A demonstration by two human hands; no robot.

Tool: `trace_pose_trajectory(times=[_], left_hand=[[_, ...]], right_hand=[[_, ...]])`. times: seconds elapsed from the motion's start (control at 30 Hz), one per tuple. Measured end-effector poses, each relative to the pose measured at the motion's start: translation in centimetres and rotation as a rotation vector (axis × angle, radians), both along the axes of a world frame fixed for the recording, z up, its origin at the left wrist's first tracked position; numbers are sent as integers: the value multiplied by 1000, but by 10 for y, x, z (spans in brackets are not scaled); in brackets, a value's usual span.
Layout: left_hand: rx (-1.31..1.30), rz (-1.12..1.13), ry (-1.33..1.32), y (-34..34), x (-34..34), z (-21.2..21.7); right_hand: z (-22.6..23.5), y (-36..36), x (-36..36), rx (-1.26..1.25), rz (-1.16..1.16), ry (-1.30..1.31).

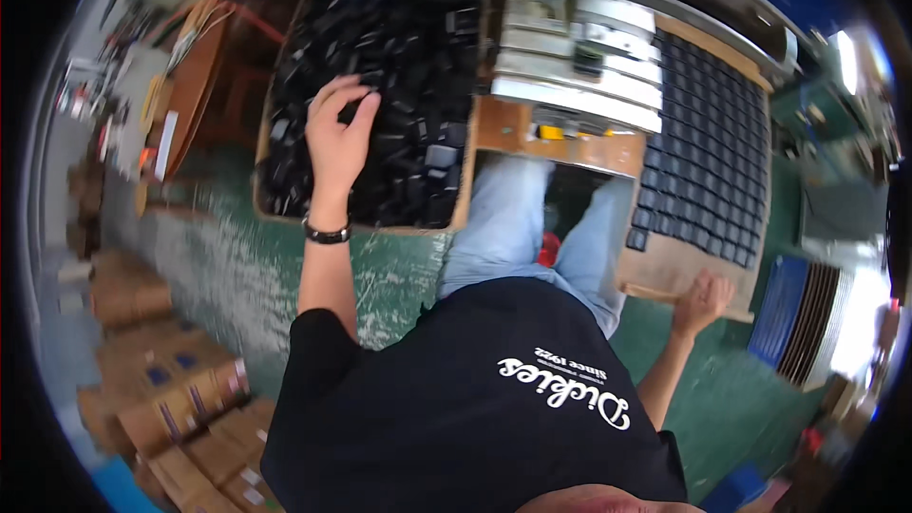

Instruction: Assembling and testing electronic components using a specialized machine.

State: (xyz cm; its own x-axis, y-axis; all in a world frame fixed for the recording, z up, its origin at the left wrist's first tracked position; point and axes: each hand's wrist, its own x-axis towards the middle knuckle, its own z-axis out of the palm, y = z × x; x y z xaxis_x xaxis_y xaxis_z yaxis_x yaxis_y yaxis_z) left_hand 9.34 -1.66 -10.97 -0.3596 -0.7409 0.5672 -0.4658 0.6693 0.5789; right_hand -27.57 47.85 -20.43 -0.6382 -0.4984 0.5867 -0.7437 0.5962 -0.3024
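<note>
Head view: left hand over a box, right hand at a brown board.
The 2 hands are well apart. Under the left, loosely curled with thumb clear of fingers, lie jumbled black pieces. Whether the right grips the board's near edge, I cannot tell; just beyond it sit rows of black blocks.

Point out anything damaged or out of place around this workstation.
The green floor looks worn: pale, ragged patches show on the person's left, near the bin of black pieces. Nothing else clearly stands out.
</note>
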Motion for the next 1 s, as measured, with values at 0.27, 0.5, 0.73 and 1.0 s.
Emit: trace_pose_trajectory(times=[0.27,0.5,0.73,1.0], left_hand=[[557,-330,676,13,-9,23],[893,-502,915,24,-37,42],[905,-634,490,39,-108,65],[541,-870,129,42,-194,76]], right_hand=[[107,-168,-5,-432,569,-380],[178,-284,-1,-60,805,-755],[178,-320,-7,150,839,-395],[147,-210,4,-454,570,-675]])
